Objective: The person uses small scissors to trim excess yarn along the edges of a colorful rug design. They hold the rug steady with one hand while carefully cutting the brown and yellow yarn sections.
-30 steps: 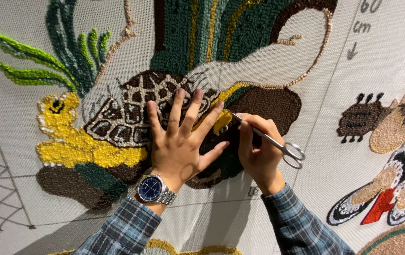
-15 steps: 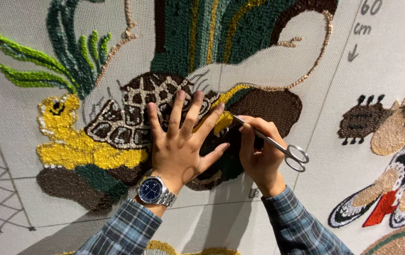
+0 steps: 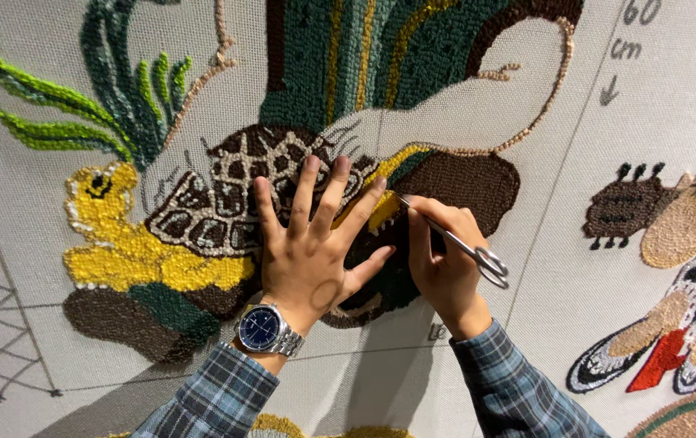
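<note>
Two hands are at work on the tufted rug canvas (image 3: 526, 308). Left hand (image 3: 315, 251) lies flat, fingers spread wide, holding nothing, pressing the pile over the turtle shell motif (image 3: 218, 203). Right hand (image 3: 441, 259) is closed around small metal scissors (image 3: 465, 247), index finger laid along the blades. Scissors sit immediately at 3 o'clock of the left hand, between its fingertips and the right knuckles. Their long axis runs from 4 o'clock at the finger loops to 10 o'clock at the tips, which point into the yellow tufted patch (image 3: 384, 207) just beside the left middle fingertip. Blade opening cannot be determined. A wristwatch (image 3: 265, 328) sits on the left wrist.
</note>
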